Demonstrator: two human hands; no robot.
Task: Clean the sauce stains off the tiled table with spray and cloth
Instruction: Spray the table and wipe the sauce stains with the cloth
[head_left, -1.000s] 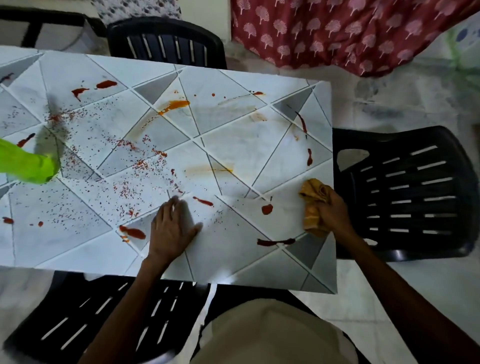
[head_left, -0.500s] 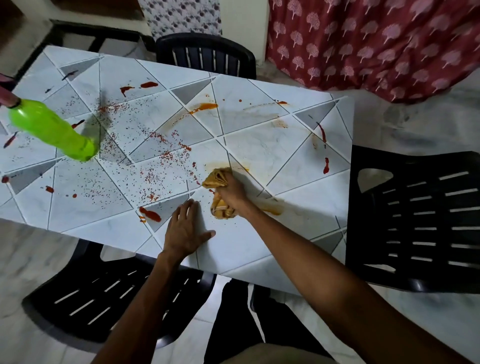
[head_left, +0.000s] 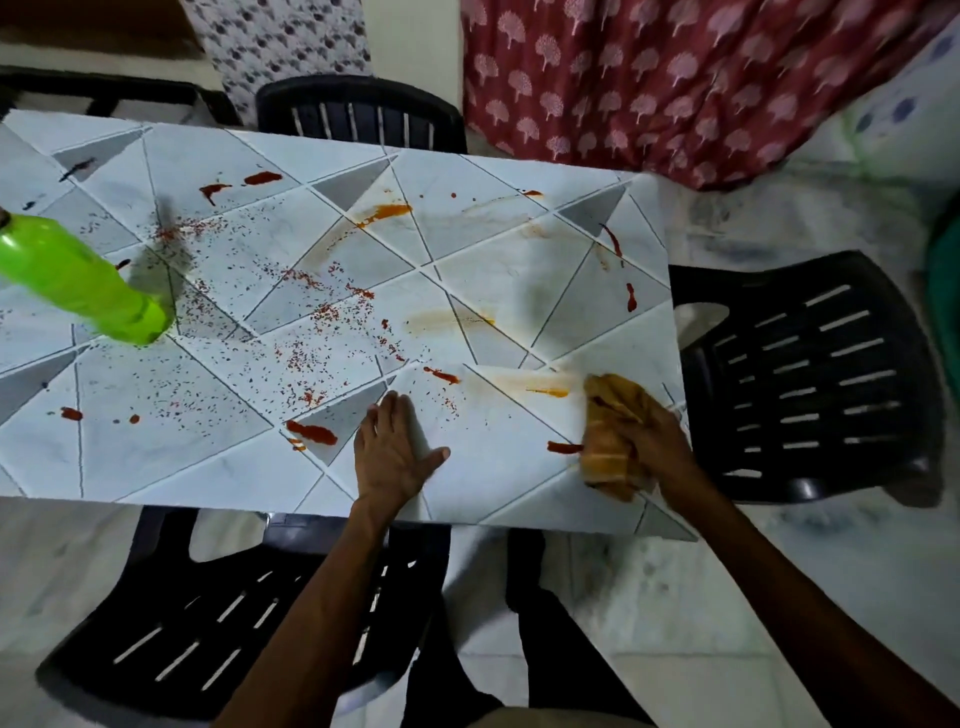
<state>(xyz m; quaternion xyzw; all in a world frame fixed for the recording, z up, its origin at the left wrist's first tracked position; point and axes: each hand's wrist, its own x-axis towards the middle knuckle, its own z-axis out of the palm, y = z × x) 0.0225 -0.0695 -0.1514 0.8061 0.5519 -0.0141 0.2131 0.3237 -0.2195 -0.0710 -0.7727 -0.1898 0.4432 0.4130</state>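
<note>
The tiled table (head_left: 260, 467) is pale with grey triangles and carries red sauce streaks, orange smears and fine red specks. My right hand (head_left: 660, 447) grips a bunched yellow cloth (head_left: 608, 431) and presses it on the table near the right front corner, beside a red streak (head_left: 563, 447). An orange smear (head_left: 545, 389) trails left of the cloth. My left hand (head_left: 395, 452) rests flat on the table near the front edge, fingers spread. A green spray bottle (head_left: 78, 280) stands on the table's left side, its top cut off by the frame.
Black plastic chairs stand at the right (head_left: 810, 379), the far side (head_left: 358, 111) and the front left (head_left: 197, 623). A red patterned curtain (head_left: 675, 78) hangs behind the table. The floor is pale tile.
My right hand swept the cloth left to the table's middle, then back right toward the front corner, leaving orange smears. The left hand stayed flat in place.
</note>
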